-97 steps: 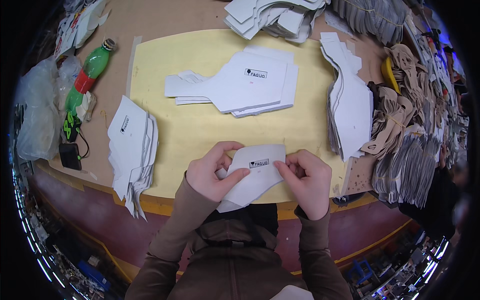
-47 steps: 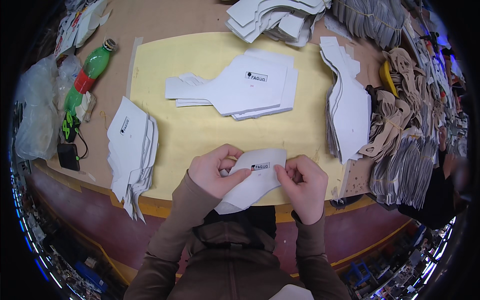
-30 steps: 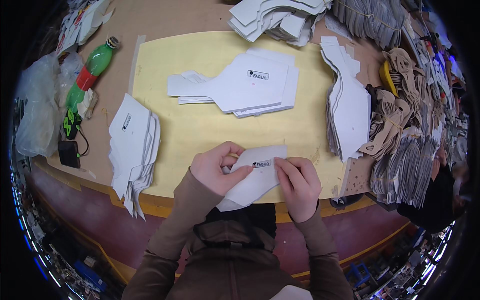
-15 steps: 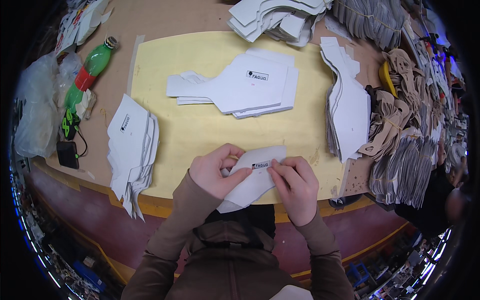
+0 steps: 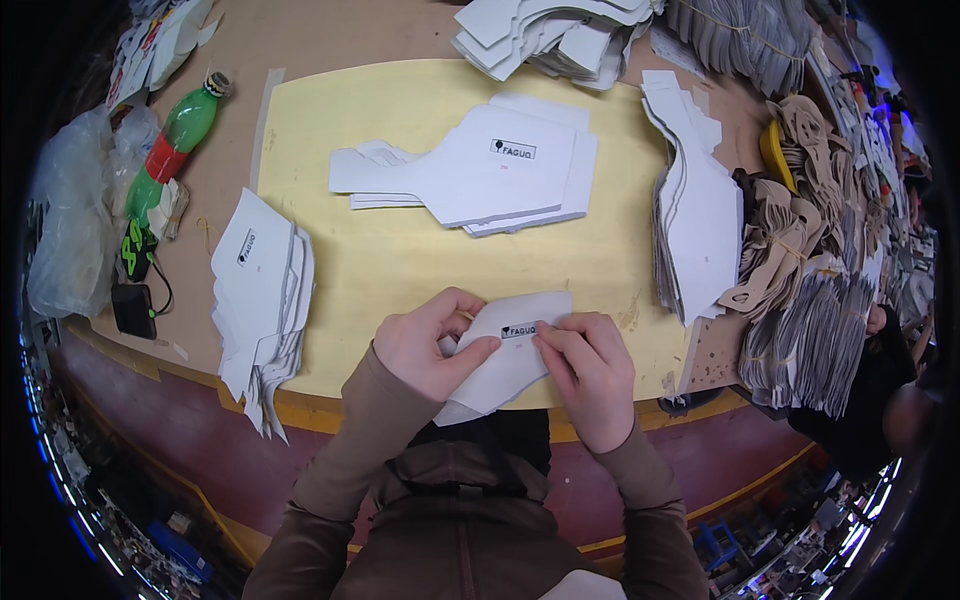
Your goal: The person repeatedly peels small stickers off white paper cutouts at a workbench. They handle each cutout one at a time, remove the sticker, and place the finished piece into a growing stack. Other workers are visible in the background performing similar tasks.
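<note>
A white cut-out piece with a small dark-printed label is held over the near edge of the yellow sheet. My left hand grips its left side, thumb on top and fingers behind. On the other side, the thumb and index finger of my right hand pinch at the label's right end, and the fingertips cover part of it. A pile of similar labelled white pieces lies farther back on the sheet. To the left rests another labelled pile, overhanging the table's front edge.
Plain white pieces are stacked at the right, beside bundles of beige pieces and grey pieces. More white pieces lie at the back. On the left are a green bottle, a clear plastic bag and a black device.
My right fingertips have shifted slightly left and cover a little more of the label's right end. My left hand keeps its grip on the white piece.
</note>
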### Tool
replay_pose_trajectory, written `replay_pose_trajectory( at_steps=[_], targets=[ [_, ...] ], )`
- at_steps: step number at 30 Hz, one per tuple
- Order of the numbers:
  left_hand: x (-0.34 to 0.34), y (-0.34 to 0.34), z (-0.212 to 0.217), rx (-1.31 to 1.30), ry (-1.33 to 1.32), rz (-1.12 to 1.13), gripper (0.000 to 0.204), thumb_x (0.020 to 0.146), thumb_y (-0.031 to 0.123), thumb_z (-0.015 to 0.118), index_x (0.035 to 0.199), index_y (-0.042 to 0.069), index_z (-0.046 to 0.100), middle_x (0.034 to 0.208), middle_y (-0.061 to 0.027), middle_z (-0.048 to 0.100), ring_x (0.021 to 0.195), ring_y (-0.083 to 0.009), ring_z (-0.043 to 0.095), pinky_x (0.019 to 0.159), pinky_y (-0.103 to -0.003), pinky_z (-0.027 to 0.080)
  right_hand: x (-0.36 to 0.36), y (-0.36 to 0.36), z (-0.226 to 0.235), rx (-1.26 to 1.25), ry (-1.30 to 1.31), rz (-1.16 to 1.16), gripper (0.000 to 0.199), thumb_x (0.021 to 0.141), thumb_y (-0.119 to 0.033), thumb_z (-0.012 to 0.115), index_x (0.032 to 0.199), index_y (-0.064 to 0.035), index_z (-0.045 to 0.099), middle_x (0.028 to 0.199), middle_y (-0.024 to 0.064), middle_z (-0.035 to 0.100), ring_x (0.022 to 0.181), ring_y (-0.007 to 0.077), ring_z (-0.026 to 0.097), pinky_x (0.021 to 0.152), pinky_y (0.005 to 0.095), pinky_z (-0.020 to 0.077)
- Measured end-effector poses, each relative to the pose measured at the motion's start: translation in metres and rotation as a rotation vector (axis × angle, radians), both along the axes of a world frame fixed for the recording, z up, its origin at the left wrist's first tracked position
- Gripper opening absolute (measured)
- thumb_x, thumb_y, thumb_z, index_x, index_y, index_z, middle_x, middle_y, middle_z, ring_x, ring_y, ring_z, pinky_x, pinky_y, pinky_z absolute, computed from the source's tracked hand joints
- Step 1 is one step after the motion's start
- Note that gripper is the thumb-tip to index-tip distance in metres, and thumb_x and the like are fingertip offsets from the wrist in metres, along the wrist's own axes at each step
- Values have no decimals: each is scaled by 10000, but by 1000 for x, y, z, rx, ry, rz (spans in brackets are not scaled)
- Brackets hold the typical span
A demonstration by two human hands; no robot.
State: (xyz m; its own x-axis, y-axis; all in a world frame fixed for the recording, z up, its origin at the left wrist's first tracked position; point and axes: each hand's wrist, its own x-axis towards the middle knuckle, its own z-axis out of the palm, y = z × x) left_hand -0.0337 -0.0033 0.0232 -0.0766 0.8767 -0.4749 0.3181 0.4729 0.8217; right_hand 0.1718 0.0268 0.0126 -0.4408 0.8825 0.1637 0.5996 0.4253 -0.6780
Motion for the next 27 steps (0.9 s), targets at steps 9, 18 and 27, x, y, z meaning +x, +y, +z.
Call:
replay_pose_trajectory(
  at_steps=[9, 18, 27],
  targets=[
    [2, -1, 0, 49, 45, -6, 282, 841, 183, 785, 1049, 32, 669, 777, -82, 753, 594, -127, 659, 573, -260, 490, 5, 6, -4, -76, 54, 37, 216, 765, 56, 786, 964, -16, 746, 897, 84, 631, 813, 228, 642, 686, 335, 527],
    [4, -1, 6, 24, 41, -3, 276, 856, 166, 772, 1057, 14, 657, 791, -132, 743, 651, -180, 707, 617, -284, 525, 8, 5, -2, -64, 25, 100, 319, 702, 73, 766, 996, -52, 759, 910, 71, 605, 820, 230, 615, 681, 336, 520],
    [7, -1, 11, 10, 58, -5, 268, 875, 166, 750, 1061, 1, 649, 813, -149, 737, 657, -193, 704, 617, -291, 520, 8, 5, -3, -23, 11, 144, 339, 690, 71, 772, 1000, -70, 764, 911, 55, 587, 790, 212, 578, 646, 322, 498]
  ],
)
